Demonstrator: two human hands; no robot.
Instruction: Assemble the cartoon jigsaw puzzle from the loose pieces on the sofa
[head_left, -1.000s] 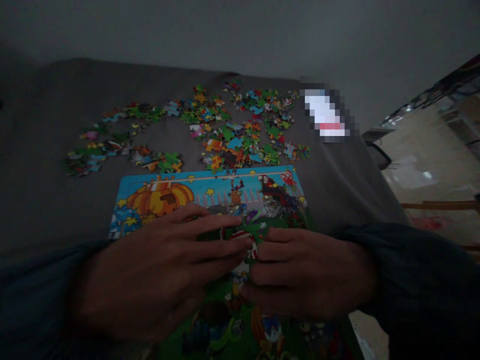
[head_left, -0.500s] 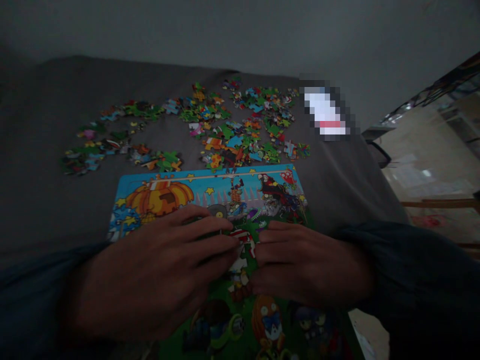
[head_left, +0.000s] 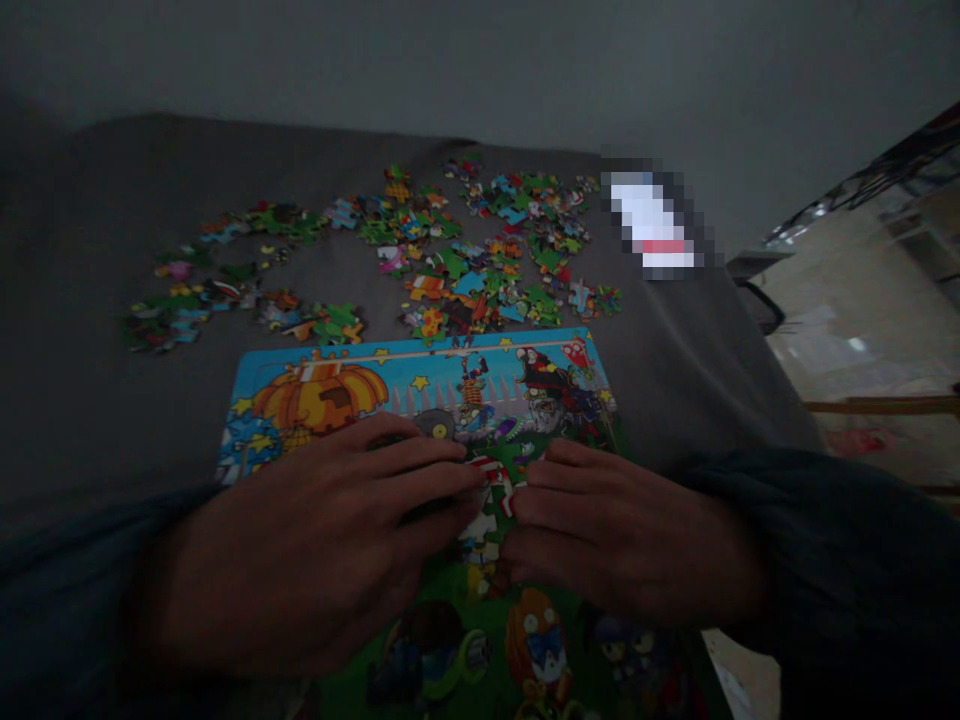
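A colorful jigsaw board (head_left: 420,365) with a printed cartoon scene lies on the grey cloth in front of me. Over its middle, my left hand (head_left: 322,540) reaches in from the left, fingers bent and close together. Facing it from the right is my right hand (head_left: 622,530), its fingers curled in. Between the fingertips of both hands show jigsaw pieces (head_left: 491,490) with red and white stripes, gripped at their edges. My thumbs and the undersides of the pieces are mostly hidden.
Many loose puzzle pieces (head_left: 450,285) are spread on the grey cloth (head_left: 97,400) beyond the board. A pixelated, phone-like object (head_left: 656,220) lies at the far right. A pale wall (head_left: 375,60) rises behind, and the cloth drops off at the right.
Both hands stay over the middle of the board. My right hand has shifted slightly to the right, and the fingers have moved a little around the striped pieces.
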